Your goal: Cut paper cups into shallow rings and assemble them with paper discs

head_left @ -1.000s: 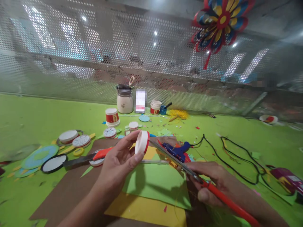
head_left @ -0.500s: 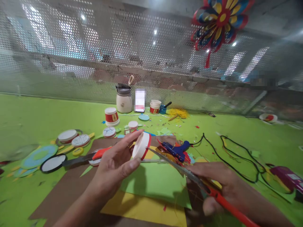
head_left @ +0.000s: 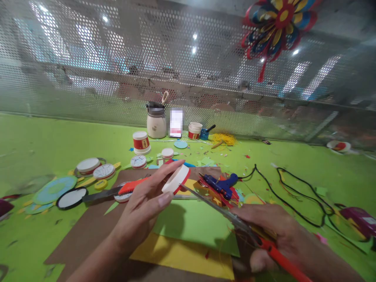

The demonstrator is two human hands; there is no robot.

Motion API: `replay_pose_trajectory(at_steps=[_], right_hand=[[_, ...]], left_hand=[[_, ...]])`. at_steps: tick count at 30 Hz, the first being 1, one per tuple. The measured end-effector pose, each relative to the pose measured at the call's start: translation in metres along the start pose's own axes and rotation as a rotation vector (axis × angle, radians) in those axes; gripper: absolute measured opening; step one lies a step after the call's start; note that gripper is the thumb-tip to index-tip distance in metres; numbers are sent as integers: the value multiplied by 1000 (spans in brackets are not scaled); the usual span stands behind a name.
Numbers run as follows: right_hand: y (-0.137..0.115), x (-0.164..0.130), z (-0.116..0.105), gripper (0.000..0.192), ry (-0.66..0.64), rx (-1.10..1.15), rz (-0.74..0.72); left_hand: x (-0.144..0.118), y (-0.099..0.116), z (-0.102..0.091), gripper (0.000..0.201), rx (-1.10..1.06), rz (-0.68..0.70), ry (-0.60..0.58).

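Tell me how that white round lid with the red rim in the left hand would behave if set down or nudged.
The lid looks thin and hollow, pinched by the left hand, so probably light. Its round rim suggests it would roll on edge but sit steady flat. It looks like smooth plastic, so likely stiff and somewhat slippery.

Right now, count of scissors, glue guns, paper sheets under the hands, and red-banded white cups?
Scissors: 2, one in the right hand, blades at the white-and-red lid held by the left hand; one lying on the table
Glue guns: 1, blue
Paper sheets: 3, green, yellow, brown
Red-banded cups: 2
Total: 8
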State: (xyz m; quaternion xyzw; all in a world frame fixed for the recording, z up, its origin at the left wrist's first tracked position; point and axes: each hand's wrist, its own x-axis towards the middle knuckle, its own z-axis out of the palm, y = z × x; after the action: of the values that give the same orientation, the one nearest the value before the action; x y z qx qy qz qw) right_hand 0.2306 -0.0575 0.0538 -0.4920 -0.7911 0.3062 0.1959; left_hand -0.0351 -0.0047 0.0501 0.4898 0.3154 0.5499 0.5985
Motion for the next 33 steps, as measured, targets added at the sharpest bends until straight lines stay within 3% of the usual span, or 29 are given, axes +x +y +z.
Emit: replay_pose_trajectory(at_steps=[8, 18, 33], right_hand=[[7, -1, 5, 57, 90, -83, -49], [13, -2, 5, 66, -19, -98, 11], [9, -1, 4, 66, 85, -206, -51]], left_hand=[[3, -2, 0, 39, -15, -55, 47], [4, -2, 1, 39, -41, -52, 25], [5, -5, 3, 43, -15, -59, 81]])
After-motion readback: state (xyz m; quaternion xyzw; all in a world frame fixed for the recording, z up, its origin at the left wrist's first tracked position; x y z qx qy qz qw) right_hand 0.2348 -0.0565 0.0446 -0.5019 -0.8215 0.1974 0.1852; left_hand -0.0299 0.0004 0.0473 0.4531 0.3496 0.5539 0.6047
